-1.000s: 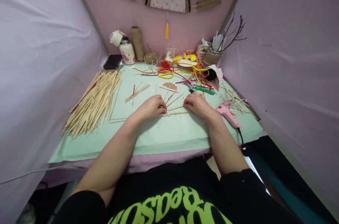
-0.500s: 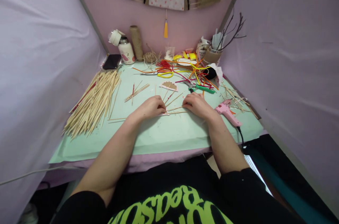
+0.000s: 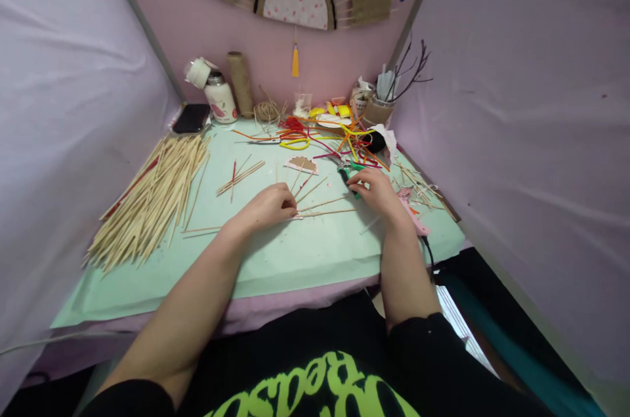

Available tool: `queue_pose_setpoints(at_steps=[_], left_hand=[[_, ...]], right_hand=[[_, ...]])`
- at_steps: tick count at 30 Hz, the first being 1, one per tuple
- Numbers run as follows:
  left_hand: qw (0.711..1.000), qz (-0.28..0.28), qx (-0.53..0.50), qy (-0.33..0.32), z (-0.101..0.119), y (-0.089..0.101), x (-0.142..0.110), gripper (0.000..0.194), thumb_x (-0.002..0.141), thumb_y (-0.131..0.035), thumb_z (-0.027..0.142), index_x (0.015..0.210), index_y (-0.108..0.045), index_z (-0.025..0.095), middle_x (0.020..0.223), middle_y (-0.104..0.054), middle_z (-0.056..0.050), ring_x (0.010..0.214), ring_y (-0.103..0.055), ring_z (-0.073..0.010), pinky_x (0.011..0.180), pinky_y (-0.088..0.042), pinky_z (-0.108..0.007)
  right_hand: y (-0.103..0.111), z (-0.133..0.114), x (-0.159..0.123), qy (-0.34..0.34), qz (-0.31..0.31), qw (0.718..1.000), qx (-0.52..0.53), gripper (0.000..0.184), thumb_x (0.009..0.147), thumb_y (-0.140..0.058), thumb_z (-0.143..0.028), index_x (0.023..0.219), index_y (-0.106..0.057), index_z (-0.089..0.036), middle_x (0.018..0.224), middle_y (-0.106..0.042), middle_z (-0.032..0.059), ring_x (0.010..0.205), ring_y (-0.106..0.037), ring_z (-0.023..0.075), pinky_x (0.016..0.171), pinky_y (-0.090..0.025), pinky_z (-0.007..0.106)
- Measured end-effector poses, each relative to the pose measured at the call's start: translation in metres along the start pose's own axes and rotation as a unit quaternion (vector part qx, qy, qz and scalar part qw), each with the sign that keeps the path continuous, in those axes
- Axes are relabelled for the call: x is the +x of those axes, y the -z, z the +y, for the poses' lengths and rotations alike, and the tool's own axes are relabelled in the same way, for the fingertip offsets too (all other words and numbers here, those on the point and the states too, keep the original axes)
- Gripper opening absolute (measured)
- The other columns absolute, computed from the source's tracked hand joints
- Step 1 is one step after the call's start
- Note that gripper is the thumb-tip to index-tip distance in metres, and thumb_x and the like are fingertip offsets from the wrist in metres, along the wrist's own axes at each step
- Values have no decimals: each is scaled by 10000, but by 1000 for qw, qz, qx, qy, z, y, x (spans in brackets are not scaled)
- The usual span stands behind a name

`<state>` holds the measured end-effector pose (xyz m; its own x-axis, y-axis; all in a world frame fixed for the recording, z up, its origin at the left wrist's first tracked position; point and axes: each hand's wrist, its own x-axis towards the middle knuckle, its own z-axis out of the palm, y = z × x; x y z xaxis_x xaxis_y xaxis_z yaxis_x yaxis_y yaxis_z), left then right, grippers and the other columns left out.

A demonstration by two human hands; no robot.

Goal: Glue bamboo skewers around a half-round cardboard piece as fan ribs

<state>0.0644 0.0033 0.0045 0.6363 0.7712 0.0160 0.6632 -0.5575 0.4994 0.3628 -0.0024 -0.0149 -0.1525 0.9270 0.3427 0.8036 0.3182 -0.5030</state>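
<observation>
Several thin wooden sticks point(image 3: 322, 207) fan out on the mint-green mat point(image 3: 295, 259) from one point near my left hand point(image 3: 266, 207). That hand is curled, its fingertips pressing the sticks where they meet. My right hand point(image 3: 378, 192) lies further right, at the fan's far side, fingers closed around the green-handled cutters point(image 3: 350, 171). A small scalloped card piece point(image 3: 301, 164) sits just beyond the fan.
A big pile of long bamboo sticks point(image 3: 147, 200) covers the left of the mat. A pink glue gun point(image 3: 412, 215) lies by my right wrist. Coloured pipe cleaners point(image 3: 344, 136), yellow scissors point(image 3: 291, 141), a phone point(image 3: 189, 118), a bottle point(image 3: 219, 98) and a twine spool point(image 3: 241, 79) crowd the back.
My right hand left the stick ends and moved right and back onto the green-handled cutters. The left hand stayed on the sticks. The view shifted slightly to the right.
</observation>
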Motion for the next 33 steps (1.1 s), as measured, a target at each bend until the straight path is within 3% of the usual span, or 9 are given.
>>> queue_pose_setpoints(at_steps=[8,26,29,33], left_hand=[[1000,1,15,3,-2,-2,1,197,781,-571,272,805,-741,176,863,-611,-60,827,-592,-193,753,-444,-307],[1000,2,18,8,1,-1,1,198,795,-577,272,793,-745,168,855,-615,-66,821,-591,-195,765,-452,-310],[1000,0,17,9,2,0,1,201,797,-575,271,797,-747,166,859,-617,-68,822,-593,-196,768,-450,-313],[1000,1,9,7,3,1,0,202,795,-583,283,797,-750,169,850,-615,-64,815,-591,-195,758,-450,-311]], right_hand=[[-11,-20,0,-8,-112,990,-87,122,830,-657,-189,780,-755,-240,972,-705,56,1026,-514,266,864,-284,416],[-15,-21,3,18,-100,991,-87,174,859,-611,-168,764,-745,-225,935,-696,73,986,-516,261,822,-291,391],[-13,-18,3,12,-65,996,-54,142,863,-627,-189,791,-743,-226,958,-697,65,1005,-538,259,860,-299,405],[-8,-11,4,4,48,999,-1,123,884,-624,-254,871,-744,-234,1004,-689,75,1016,-567,258,895,-331,415]])
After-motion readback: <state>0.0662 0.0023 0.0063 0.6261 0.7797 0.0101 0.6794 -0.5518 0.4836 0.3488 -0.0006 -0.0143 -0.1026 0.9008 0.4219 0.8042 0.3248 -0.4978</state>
